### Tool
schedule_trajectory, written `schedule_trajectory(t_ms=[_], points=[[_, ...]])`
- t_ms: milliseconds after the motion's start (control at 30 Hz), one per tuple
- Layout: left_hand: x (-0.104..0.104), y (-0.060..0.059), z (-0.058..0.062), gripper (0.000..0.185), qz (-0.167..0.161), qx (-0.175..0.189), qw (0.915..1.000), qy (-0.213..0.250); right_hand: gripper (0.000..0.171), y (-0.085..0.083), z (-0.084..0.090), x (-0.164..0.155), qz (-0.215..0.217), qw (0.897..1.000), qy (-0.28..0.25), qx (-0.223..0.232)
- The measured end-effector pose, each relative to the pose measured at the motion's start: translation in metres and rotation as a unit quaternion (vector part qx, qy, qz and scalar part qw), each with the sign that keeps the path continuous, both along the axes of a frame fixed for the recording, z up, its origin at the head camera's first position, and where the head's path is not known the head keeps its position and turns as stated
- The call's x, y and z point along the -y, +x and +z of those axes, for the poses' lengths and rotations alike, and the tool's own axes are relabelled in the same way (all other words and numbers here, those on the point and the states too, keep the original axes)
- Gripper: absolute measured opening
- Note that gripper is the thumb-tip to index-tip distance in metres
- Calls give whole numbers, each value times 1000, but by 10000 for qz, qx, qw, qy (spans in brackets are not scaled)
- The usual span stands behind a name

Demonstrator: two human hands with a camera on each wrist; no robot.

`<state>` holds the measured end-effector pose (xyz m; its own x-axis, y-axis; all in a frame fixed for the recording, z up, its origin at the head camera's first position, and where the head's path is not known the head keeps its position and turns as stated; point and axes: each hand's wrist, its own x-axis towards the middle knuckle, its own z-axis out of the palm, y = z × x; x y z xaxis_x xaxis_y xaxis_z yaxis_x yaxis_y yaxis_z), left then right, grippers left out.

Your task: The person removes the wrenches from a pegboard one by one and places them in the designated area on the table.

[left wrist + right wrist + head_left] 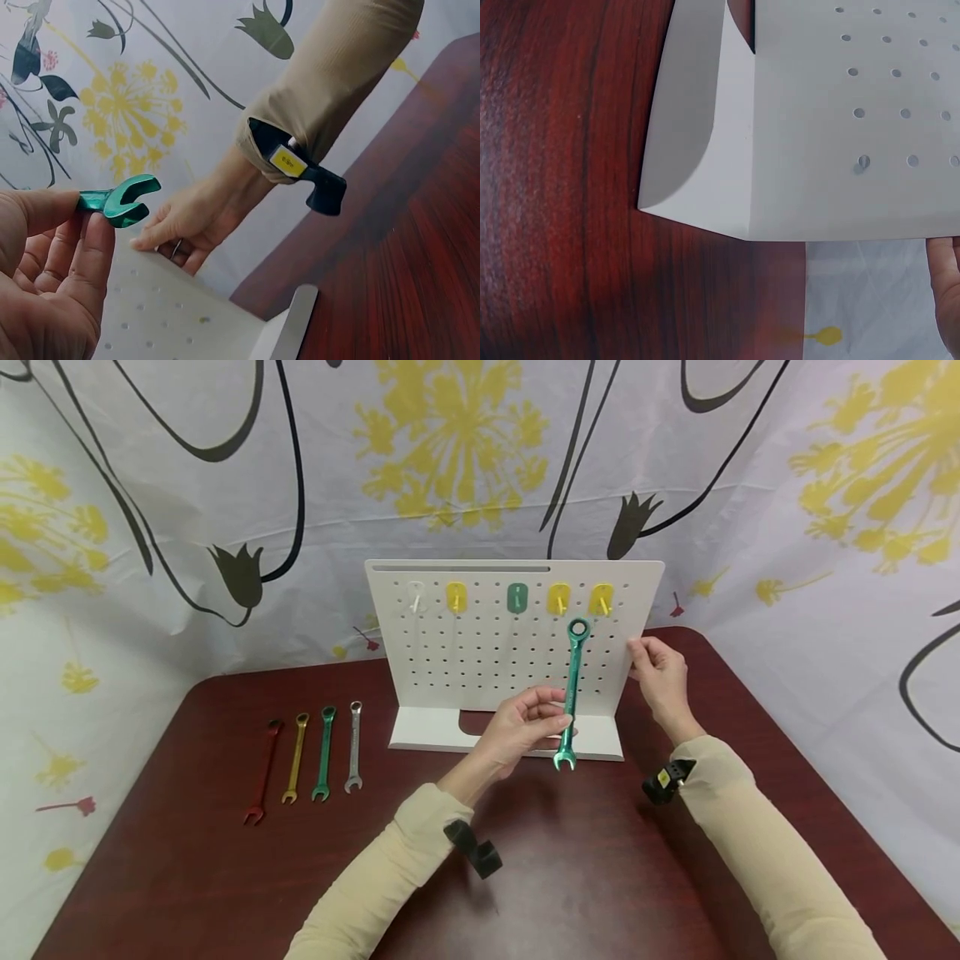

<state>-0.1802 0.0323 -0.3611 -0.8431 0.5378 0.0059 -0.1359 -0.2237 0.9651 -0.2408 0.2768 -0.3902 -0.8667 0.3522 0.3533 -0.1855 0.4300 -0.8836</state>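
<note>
My left hand pinches a teal-green wrench low on its shaft and holds it upright in front of the white pegboard. The wrench's ring end sits just below a yellow hook. Its open jaw end sticks out past my fingers in the left wrist view. My right hand grips the pegboard's right edge. The right wrist view shows the pegboard and its foot on the table.
Along the pegboard's top hang a white hook, a green hook and other yellow hooks. A red, a gold, a green and a silver wrench lie side by side on the dark red table.
</note>
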Motion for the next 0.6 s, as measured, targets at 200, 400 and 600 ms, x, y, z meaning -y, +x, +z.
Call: schedule_trajectory(t_ms=[200,400,600], points=[[16,1,-5,29,96,43,9997,-200,34,0,0,0,85,9999,-91,-42],[30,2,-10,26,211,180,9987,-428,33,1,1,1,72,9999,-103,-74],[45,3,-17,27,311,264,9976,-560,36,1,0,0,122,9999,-111,-32]])
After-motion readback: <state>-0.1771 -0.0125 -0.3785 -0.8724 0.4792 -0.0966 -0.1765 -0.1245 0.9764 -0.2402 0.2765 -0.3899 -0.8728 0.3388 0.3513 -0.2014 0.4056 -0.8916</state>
